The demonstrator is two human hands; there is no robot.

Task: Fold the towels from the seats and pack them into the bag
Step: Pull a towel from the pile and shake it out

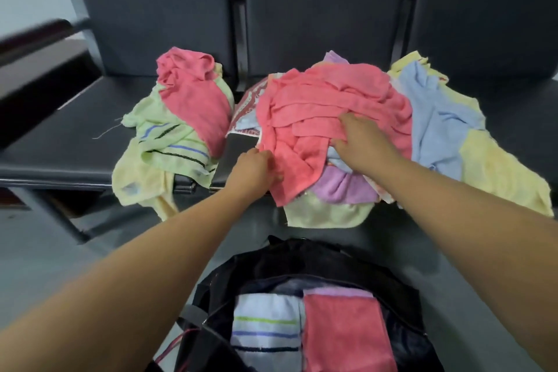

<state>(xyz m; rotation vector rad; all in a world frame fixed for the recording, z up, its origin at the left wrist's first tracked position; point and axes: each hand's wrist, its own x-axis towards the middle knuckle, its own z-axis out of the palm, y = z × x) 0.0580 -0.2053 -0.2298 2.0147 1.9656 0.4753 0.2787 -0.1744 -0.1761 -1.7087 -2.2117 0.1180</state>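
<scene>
A crumpled pink towel (317,112) tops the pile on the middle seat. My left hand (253,172) pinches its lower left edge. My right hand (360,142) lies on the towel's lower right part, fingers curled into the cloth. Purple (341,187), pale yellow (326,214) and blue (434,127) towels lie under and beside it. A second heap with a pink towel (193,100) over green striped ones (169,139) sits on the left seat. The open black bag (302,260) stands below, holding a folded white striped towel (265,326) and a folded pink one (344,332).
Dark padded seats (75,136) with backrests run across the view. A dark wooden surface (33,75) stands at the far left. A yellow towel (501,172) hangs over the right seat's front edge. Grey floor (90,254) lies around the bag.
</scene>
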